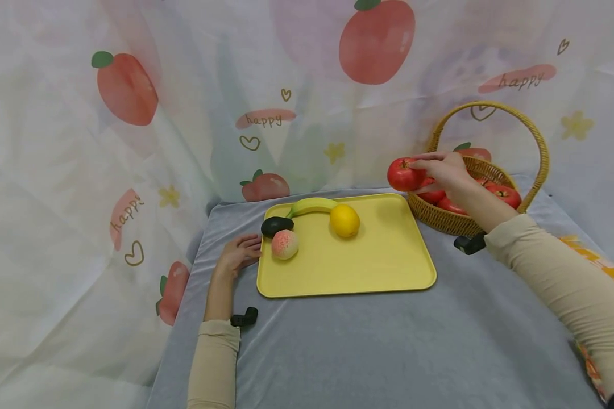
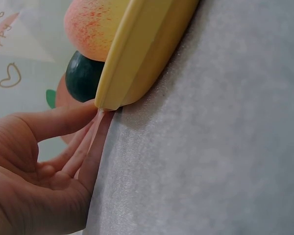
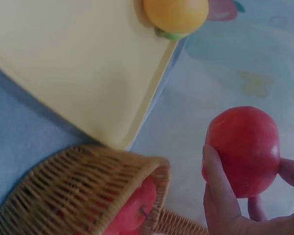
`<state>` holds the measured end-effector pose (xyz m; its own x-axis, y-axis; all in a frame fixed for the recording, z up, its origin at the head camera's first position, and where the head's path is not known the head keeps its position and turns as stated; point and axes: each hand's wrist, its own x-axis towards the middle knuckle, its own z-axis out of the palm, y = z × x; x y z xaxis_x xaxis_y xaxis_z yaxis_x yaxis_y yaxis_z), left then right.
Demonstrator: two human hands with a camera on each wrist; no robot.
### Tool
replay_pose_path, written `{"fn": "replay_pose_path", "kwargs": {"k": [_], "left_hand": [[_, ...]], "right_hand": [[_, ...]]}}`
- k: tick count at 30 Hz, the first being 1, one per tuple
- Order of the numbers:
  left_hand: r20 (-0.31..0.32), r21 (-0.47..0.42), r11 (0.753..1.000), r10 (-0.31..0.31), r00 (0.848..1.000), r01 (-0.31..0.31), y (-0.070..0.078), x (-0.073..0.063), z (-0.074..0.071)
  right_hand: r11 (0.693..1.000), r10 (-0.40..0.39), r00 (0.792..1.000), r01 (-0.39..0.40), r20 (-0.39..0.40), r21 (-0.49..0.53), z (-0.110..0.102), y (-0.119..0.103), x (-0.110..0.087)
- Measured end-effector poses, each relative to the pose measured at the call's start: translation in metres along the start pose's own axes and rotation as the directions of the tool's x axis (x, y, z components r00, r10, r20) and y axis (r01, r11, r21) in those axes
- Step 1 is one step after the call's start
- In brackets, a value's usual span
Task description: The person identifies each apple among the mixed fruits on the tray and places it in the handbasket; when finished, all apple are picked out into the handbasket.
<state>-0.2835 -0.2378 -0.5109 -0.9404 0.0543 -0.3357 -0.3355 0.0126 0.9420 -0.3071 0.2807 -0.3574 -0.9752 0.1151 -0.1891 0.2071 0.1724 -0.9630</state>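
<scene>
My right hand (image 1: pixel 446 170) holds a red tomato (image 3: pixel 245 149) between its thumb and fingers. The tomato is raised above the left rim of the wicker basket (image 1: pixel 442 220), beside the tray's far right corner. More tomatoes (image 1: pixel 503 195) lie inside the basket. At the left edge of the yellow tray (image 1: pixel 378 261), my left hand (image 1: pixel 239 254) pinches the rim, thumb on one side and fingers on the other in the left wrist view. On the tray sit a banana (image 1: pixel 312 204), a yellow lemon-like fruit (image 1: pixel 345 221), a dark green avocado-like fruit (image 1: pixel 276 226) and a peach (image 1: pixel 285 245).
A grey cloth (image 1: pixel 358 352) covers the table. The basket's tall handle (image 1: pixel 542 150) arches over its opening, behind my right hand. A printed curtain (image 1: pixel 199 85) hangs at the back and left. An orange-and-white patterned cloth (image 1: pixel 596 258) lies at the right edge.
</scene>
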Motion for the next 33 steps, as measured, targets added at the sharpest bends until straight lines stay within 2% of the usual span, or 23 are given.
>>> {"fn": "replay_pose_path", "kwargs": {"k": [9, 15, 21, 25, 33], "left_hand": [[-0.006, -0.008, 1.000, 0.007, 1.000, -0.007, -0.001, -0.001, -0.001], [-0.002, -0.017, 1.000, 0.015, 1.000, -0.015, -0.002, 0.000, -0.001], [-0.012, -0.012, 1.000, 0.020, 1.000, -0.020, -0.001, -0.001, 0.000], [-0.014, -0.009, 1.000, 0.018, 1.000, -0.018, -0.001, -0.001, 0.000], [-0.011, -0.022, 1.000, 0.007, 1.000, -0.007, -0.002, 0.003, 0.000]], "right_hand": [[0.998, 0.027, 0.997, -0.031, -0.068, -0.054, -0.025, 0.005, 0.010], [0.998, 0.063, 0.991, -0.065, -0.119, -0.019, -0.040, 0.007, 0.012], [0.998, 0.055, 0.992, -0.056, -0.114, -0.001, -0.052, 0.012, 0.012], [0.998, 0.055, 0.988, -0.055, -0.141, 0.010, -0.059, 0.015, 0.013], [0.992, 0.084, 0.976, -0.101, -0.202, -0.077, -0.076, 0.023, 0.017]]}}
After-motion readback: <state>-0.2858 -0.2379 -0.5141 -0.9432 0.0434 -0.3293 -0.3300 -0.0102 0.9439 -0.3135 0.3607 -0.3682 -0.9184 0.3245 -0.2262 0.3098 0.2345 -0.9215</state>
